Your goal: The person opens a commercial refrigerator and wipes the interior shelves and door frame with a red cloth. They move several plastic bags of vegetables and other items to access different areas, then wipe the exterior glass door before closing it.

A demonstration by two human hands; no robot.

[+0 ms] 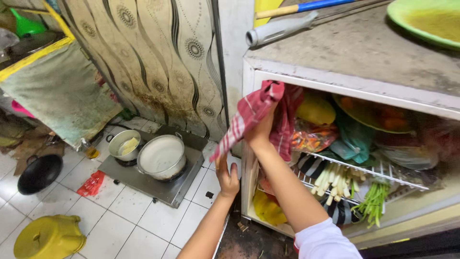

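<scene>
Head view, frame centre: right hand point(261, 128) clamps the red checked cloth point(254, 112) against the fridge frame point(249, 76); left hand point(227, 177), fingers loosely apart, hovers below. Best wiped firmly, cloth bunched.

Soft, even daylight, brightest on the white floor tiles point(120, 211) at seven o'clock; wide-angle bending at edges, slight blur throughout.

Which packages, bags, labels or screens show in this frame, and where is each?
Clear bag of orange and red pieces: fridge top shelf, beside the red checked cloth.
Teal bag: same shelf, crumpled.
Yellow bag: fridge bottom left.
Red wrapper: floor tiles, left of the stove.
No screens or signs.
</scene>
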